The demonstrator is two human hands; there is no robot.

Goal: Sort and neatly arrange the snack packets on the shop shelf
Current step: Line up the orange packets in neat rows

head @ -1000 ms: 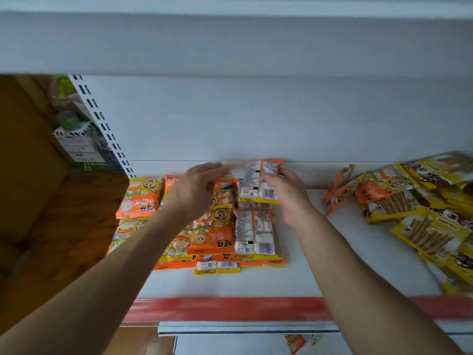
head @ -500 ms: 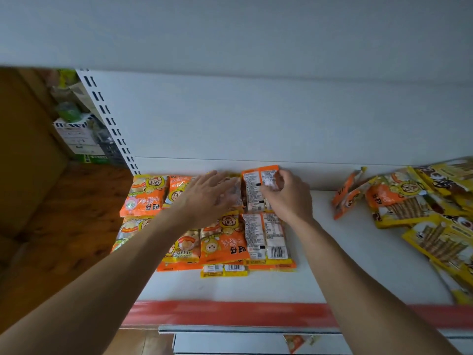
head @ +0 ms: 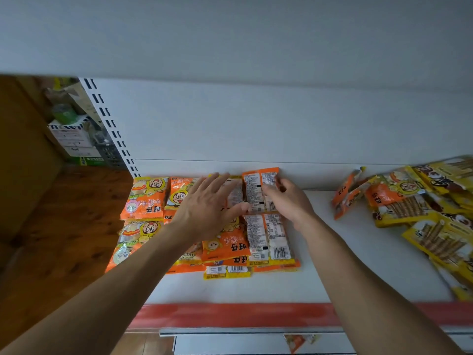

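Shelf: white shop shelf (head: 340, 257) with a red strip (head: 230, 315) along its front edge and a white back panel.
Orange packets (head: 147, 201): one block at 9 o'clock on the shelf, in two rows of four columns. They are stacked, so I cannot tell the full count.
End packet (head: 258, 190): last in the far row, label and barcode side up, touching the back panel.
Right hand (head: 289, 203): fingers curled on the end packet's right edge, gripping it.
Left hand (head: 207, 208): flat, fingers spread wide, pressing the packets just beside the end packet.
Leaning packets (head: 349, 194): two orange ones at 2 o'clock, tilted.
Yellow packets (head: 435, 234): one loose heap at 3 o'clock, at least five, overlapping.
Lower packet (head: 297, 342): one, at 6 o'clock under the strip.
Floor (head: 64, 226): wood, at 9 o'clock.
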